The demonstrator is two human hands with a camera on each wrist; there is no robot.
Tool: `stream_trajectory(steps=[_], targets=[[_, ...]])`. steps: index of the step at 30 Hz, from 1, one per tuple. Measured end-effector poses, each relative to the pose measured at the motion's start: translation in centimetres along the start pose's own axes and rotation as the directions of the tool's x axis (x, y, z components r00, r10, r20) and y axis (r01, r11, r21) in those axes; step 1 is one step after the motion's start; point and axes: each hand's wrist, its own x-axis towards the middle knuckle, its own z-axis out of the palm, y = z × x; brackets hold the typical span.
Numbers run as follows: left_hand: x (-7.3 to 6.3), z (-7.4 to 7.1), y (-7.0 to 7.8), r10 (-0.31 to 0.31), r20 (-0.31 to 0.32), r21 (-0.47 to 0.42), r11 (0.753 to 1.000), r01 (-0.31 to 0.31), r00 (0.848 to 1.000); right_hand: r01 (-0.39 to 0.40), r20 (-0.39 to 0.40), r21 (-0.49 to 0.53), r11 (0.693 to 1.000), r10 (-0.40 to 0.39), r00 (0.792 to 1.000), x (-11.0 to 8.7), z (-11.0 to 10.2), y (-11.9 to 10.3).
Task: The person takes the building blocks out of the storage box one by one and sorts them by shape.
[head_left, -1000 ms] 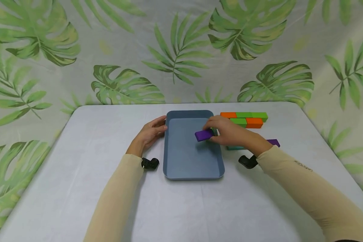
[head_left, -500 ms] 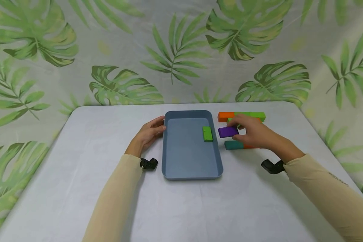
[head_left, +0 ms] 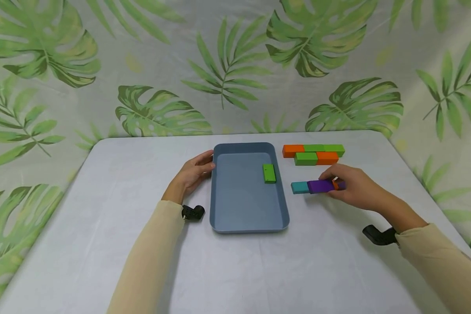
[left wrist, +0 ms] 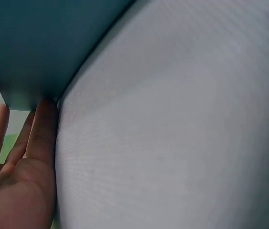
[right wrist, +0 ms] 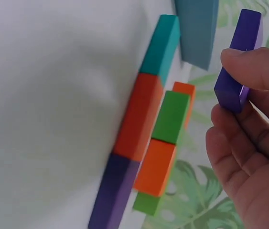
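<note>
My right hand (head_left: 355, 187) pinches a purple block (right wrist: 239, 62) between thumb and fingers. In the head view it is held over the front row on the table, hiding much of that row. The row's teal block (right wrist: 161, 47), orange block (right wrist: 139, 114) and second purple block (right wrist: 112, 191) lie end to end in the right wrist view. My left hand (head_left: 194, 173) touches the left side of the blue-grey tray (head_left: 247, 213) with extended fingers, its thumb near the rim. Inside the tray, a green block (head_left: 269, 173) lies by the right wall.
Behind the front row, a green block (head_left: 305, 159) and an orange block (head_left: 327, 158) form a middle row. Farther back is a row with an orange block (head_left: 293, 151) and green blocks (head_left: 333, 149). A leaf-patterned cloth (head_left: 235, 65) hangs behind the white table (head_left: 235, 270).
Carrying the purple block, my right hand has moved right from above the tray to over the front row. The green block in the tray has come into full view. My left hand stays put.
</note>
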Motion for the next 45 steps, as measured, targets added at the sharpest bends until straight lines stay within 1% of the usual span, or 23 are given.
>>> stream_trajectory(steps=[2, 6, 11, 14, 18, 21, 23, 32, 39, 42, 45], targets=[[0.0, 0.0, 0.0, 0.001, 0.003, 0.004, 1.0, -0.001, 1.0, 0.001, -0.006, 0.014, 1.0, -0.001, 1.0, -0.6, 0.0, 0.3], [0.0, 0.0, 0.1, -0.007, -0.005, 0.007, 1.0, 0.007, 1.0, -0.015, -0.007, -0.011, 1.0, 0.015, 1.0, -1.7, 0.3, 0.8], [0.0, -0.1, 0.2, -0.008, -0.02, 0.0, 1.0, 0.008, 1.0, -0.052, 0.06, -0.038, 0.998, 0.054, 0.997, -2.7, 1.3, 1.5], [0.0, 0.0, 0.2, -0.005, -0.018, -0.002, 1.0, 0.005, 1.0, -0.068, 0.102, -0.028, 0.997, 0.071, 0.992, -3.0, 1.9, 1.7], [0.1, 0.0, 0.1, -0.003, -0.013, 0.001, 1.0, 0.003, 1.0, -0.112, 0.136, -0.021, 0.993, 0.114, 0.984, -2.9, 2.5, 1.6], [0.1, 0.0, 0.1, 0.0, -0.007, 0.009, 1.0, 0.0, 1.0, -0.149, 0.153, -0.033, 0.988, 0.152, 0.977, -2.8, 2.8, 1.5], [0.1, 0.1, 0.1, 0.0, -0.005, 0.011, 1.0, 0.0, 1.0, -0.158, 0.153, -0.052, 0.986, 0.165, 0.974, -2.7, 3.0, 1.4], [0.2, -0.1, 0.0, -0.002, -0.01, -0.006, 1.0, 0.002, 1.0, -0.129, 0.139, -0.148, 0.98, 0.15, 0.979, -2.5, 3.4, 1.2], [0.1, -0.1, 0.1, -0.001, -0.014, -0.007, 1.0, 0.001, 1.0, -0.094, 0.124, -0.173, 0.981, 0.116, 0.986, -2.2, 3.3, 0.7], [0.1, -0.1, 0.0, -0.004, -0.014, -0.007, 1.0, 0.004, 1.0, -0.076, 0.105, -0.183, 0.98, 0.097, 0.99, -2.0, 3.4, 0.7], [0.1, 0.0, 0.0, -0.005, -0.014, -0.006, 1.0, 0.005, 1.0, -0.077, 0.085, -0.186, 0.98, 0.094, 0.992, -1.9, 3.4, 0.8]])
